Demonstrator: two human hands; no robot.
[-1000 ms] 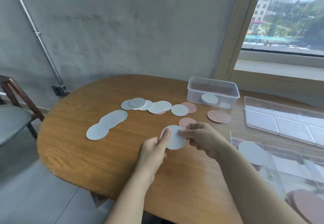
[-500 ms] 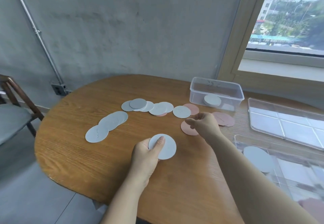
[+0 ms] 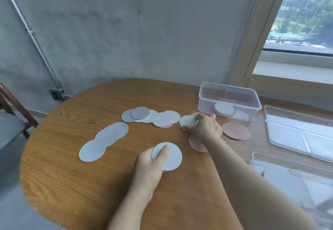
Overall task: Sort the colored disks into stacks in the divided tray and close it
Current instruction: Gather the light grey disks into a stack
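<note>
Disks, coloured, a loose lot on the oval wooden tabletop point(image 3: 72, 184); two in hand.
Near white disk point(image 3: 171, 159), 6 o'clock of the spread: held in the left hand point(image 3: 149, 165), grip closed on it, thumb flat on top. Far white disk point(image 3: 187, 120), 1 o'clock: right hand point(image 3: 205, 127), grip pinching its right edge. Pink disk point(image 3: 196, 144), partly under the right forearm, at 2 o'clock from the near white disk. Pink pair point(image 3: 236, 130), overlapped, 2 o'clock. Grey-and-white row point(image 3: 140, 113), overlapped, 12 o'clock. Pale blue fan point(image 3: 108, 136), 10 o'clock. Clear tub point(image 3: 228, 93), 1 o'clock at the far edge, holding a white stack point(image 3: 224, 109). Clear gridded panel point(image 3: 297, 130), 3 o'clock. Divided tray point(image 3: 261, 159), 4 o'clock, blurred; contents not legible.
</note>
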